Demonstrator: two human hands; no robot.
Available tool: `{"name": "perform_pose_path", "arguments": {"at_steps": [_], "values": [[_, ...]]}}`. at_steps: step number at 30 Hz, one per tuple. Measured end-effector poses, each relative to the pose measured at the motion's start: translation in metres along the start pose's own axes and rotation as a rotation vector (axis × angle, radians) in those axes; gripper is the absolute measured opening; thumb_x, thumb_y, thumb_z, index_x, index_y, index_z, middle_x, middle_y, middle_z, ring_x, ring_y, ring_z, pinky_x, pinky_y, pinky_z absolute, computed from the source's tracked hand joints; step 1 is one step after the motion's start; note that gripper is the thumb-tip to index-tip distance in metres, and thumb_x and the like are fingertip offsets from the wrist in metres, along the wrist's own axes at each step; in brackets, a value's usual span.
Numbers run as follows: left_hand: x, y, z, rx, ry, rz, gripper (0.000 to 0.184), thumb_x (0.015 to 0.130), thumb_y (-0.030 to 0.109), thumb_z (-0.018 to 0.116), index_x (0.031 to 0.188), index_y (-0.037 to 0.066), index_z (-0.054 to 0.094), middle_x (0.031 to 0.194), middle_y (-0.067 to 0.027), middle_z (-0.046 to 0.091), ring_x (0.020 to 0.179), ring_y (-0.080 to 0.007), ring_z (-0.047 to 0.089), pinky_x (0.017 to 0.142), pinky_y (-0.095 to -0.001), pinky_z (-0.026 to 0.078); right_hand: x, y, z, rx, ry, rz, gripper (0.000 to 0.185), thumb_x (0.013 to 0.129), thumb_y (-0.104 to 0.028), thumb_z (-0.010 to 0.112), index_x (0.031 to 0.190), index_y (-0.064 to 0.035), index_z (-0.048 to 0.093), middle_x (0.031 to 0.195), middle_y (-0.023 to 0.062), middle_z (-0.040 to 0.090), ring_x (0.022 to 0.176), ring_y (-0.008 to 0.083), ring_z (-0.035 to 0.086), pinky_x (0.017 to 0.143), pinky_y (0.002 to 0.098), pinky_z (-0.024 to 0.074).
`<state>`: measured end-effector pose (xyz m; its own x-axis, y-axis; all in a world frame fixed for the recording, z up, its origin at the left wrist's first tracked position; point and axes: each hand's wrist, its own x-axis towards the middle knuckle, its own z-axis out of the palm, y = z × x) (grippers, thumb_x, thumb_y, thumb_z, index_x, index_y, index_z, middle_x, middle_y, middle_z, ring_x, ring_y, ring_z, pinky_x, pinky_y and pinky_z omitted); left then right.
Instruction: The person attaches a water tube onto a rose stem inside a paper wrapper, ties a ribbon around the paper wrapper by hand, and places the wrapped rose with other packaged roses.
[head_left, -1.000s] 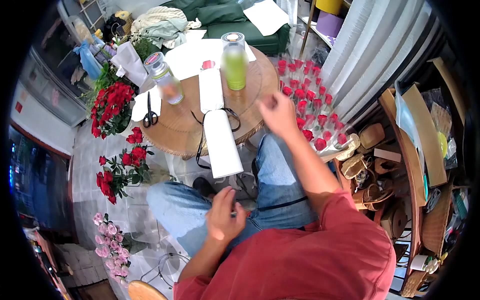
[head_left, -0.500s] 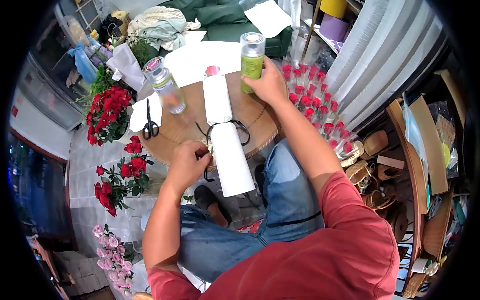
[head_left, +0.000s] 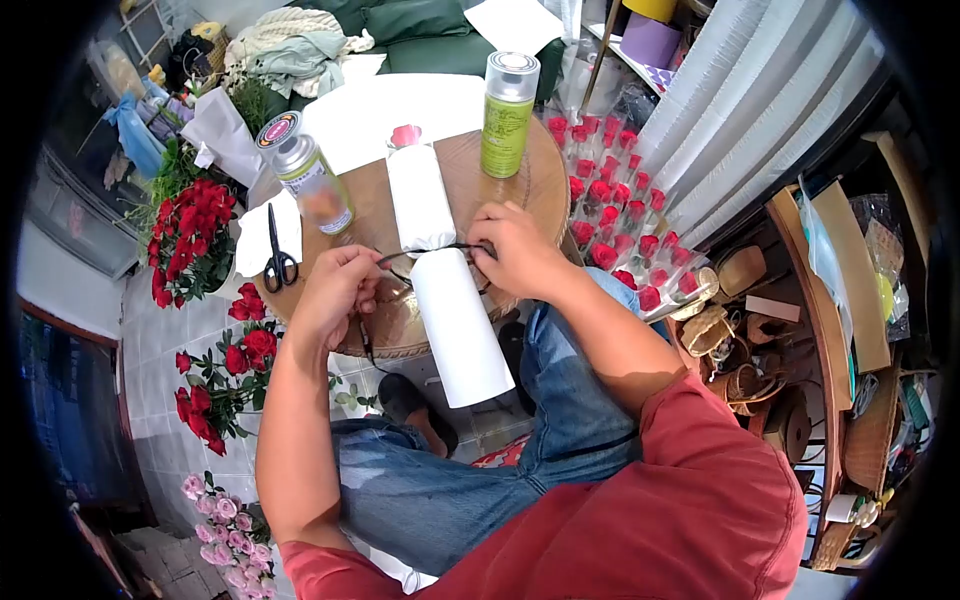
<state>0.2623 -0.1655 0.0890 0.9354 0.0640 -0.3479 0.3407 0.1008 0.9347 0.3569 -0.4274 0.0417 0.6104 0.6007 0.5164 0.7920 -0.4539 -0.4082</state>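
Note:
A single rose wrapped in white paper (head_left: 455, 320) lies lengthwise on the round wooden table, its lower end past the near edge. The pink rose head (head_left: 405, 135) shows at the far end. A thin black ribbon (head_left: 428, 250) passes around the wrap's narrowed middle. On the left of the wrap, my left hand (head_left: 335, 290) pinches one part of the ribbon, and a loose tail hangs below it. My right hand (head_left: 515, 250) grips the ribbon on the other side, fingers closed. Beyond my right hand stands a green spray can (head_left: 505, 120) with a clear cap.
Another spray can (head_left: 310, 180) stands left on the table (head_left: 365, 215). Black scissors (head_left: 280, 255) lie on white paper nearby. Red roses (head_left: 195, 230) are at left, pink roses (head_left: 230, 535) below. Several wrapped red roses (head_left: 625, 195) stand at right, beside baskets (head_left: 705, 330).
My right hand has let go of the green spray can, leaving it standing on the table, and has come down to the ribbon. My left hand has moved up and left with the ribbon.

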Motion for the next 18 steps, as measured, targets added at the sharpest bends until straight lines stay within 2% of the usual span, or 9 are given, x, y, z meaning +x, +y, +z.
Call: {"name": "perform_pose_path", "arguments": {"at_steps": [2, 4, 5, 7, 8, 13, 15, 17, 18], "values": [[-0.003, 0.005, -0.003, -0.023, 0.004, -0.050, 0.008, 0.092, 0.012, 0.062, 0.089, 0.005, 0.060, 0.068, 0.0033, 0.047, 0.055, -0.0073, 0.038, 0.050, -0.0239, 0.033, 0.000, 0.006, -0.001, 0.040, -0.002, 0.018, 0.019, 0.082, -0.007, 0.070, 0.098, 0.0010, 0.071, 0.085, 0.0130, 0.068, 0.082, 0.0306, 0.067, 0.077, 0.0418, 0.0533], [-0.003, 0.005, -0.008, -0.046, 0.013, -0.102, 0.011, 0.094, 0.014, 0.065, 0.087, 0.007, 0.061, 0.068, 0.0045, 0.046, 0.055, -0.0062, 0.037, 0.049, -0.0235, 0.031, -0.002, 0.010, -0.002, 0.553, -0.047, 0.465, 0.016, 0.084, -0.001, 0.065, 0.099, 0.0018, 0.070, 0.079, 0.0081, 0.067, 0.074, 0.0188, 0.066, 0.069, 0.0326, 0.0522], [-0.002, 0.002, -0.010, 0.026, 0.010, -0.065, 0.014, 0.096, 0.016, 0.066, 0.086, 0.008, 0.061, 0.068, 0.0054, 0.046, 0.055, -0.0056, 0.037, 0.049, -0.0228, 0.030, -0.003, 0.013, -0.005, 0.555, -0.049, 0.465, 0.016, 0.084, -0.001, 0.065, 0.099, 0.0018, 0.070, 0.079, 0.0081, 0.067, 0.074, 0.0188, 0.066, 0.069, 0.0326, 0.0522], [-0.001, -0.002, -0.011, 0.099, 0.006, -0.030, 0.017, 0.098, 0.018, 0.068, 0.085, 0.010, 0.061, 0.067, 0.0063, 0.046, 0.054, -0.0049, 0.036, 0.048, -0.0222, 0.028, -0.002, 0.016, -0.014, 0.790, -0.139, 0.597, 0.018, 0.085, 0.003, 0.062, 0.102, 0.0033, 0.068, 0.075, 0.0039, 0.066, 0.067, 0.0094, 0.062, 0.063, 0.0249, 0.0493], [-0.001, -0.003, -0.010, 0.109, 0.037, -0.008, 0.017, 0.098, 0.017, 0.067, 0.084, 0.010, 0.061, 0.067, 0.0065, 0.046, 0.054, -0.0046, 0.036, 0.047, -0.0217, 0.028, -0.002, 0.019, -0.011, 0.962, -0.089, 0.648, 0.018, 0.088, -0.001, 0.067, 0.105, 0.0045, 0.066, 0.075, 0.0029, 0.067, 0.063, 0.0090, 0.061, 0.062, 0.0241, 0.0491], [0.000, -0.006, -0.014, 0.139, 0.070, 0.047, 0.018, 0.100, 0.017, 0.066, 0.084, 0.010, 0.060, 0.067, 0.0064, 0.048, 0.053, -0.0038, 0.037, 0.045, -0.0218, 0.025, 0.006, 0.024, -0.045, 1.012, -0.207, 0.597, 0.020, 0.092, -0.010, 0.075, 0.107, 0.0026, 0.070, 0.081, 0.0005, 0.066, 0.068, 0.0078, 0.060, 0.062, 0.0234, 0.0474], [0.000, -0.009, -0.017, 0.286, 0.097, 0.096, 0.013, 0.099, 0.016, 0.068, 0.092, 0.006, 0.064, 0.071, 0.0042, 0.055, 0.057, -0.0044, 0.046, 0.049, -0.0222, 0.034, 0.011, 0.022, -0.058, 0.473, -0.288, 0.404, 0.020, 0.090, -0.011, 0.078, 0.106, -0.0003, 0.073, 0.076, -0.0014, 0.064, 0.066, 0.0071, 0.056, 0.060, 0.0248, 0.0445], [0.004, -0.018, -0.015, 0.330, 0.087, 0.206, 0.012, 0.097, 0.015, 0.069, 0.094, 0.003, 0.067, 0.071, 0.0038, 0.057, 0.059, -0.0047, 0.048, 0.052, -0.0225, 0.037, 0.012, 0.023, -0.068, 0.494, -0.241, 0.345, 0.017, 0.089, -0.014, 0.079, 0.102, -0.0019, 0.076, 0.070, -0.0029, 0.060, 0.065, 0.0064, 0.052, 0.060, 0.0257, 0.0431], [0.003, -0.018, -0.011, 0.373, 0.075, 0.314, 0.014, 0.095, 0.014, 0.071, 0.097, 0.001, 0.070, 0.071, 0.0033, 0.059, 0.061, -0.0050, 0.049, 0.055, -0.0229, 0.039, 0.014, 0.025, -0.073, 0.359, -0.255, 0.327, 0.020, 0.089, -0.017, 0.079, 0.097, 0.0008, 0.075, 0.075, 0.0042, 0.067, 0.068, 0.0092, 0.058, 0.063, 0.0288, 0.0463]]}}
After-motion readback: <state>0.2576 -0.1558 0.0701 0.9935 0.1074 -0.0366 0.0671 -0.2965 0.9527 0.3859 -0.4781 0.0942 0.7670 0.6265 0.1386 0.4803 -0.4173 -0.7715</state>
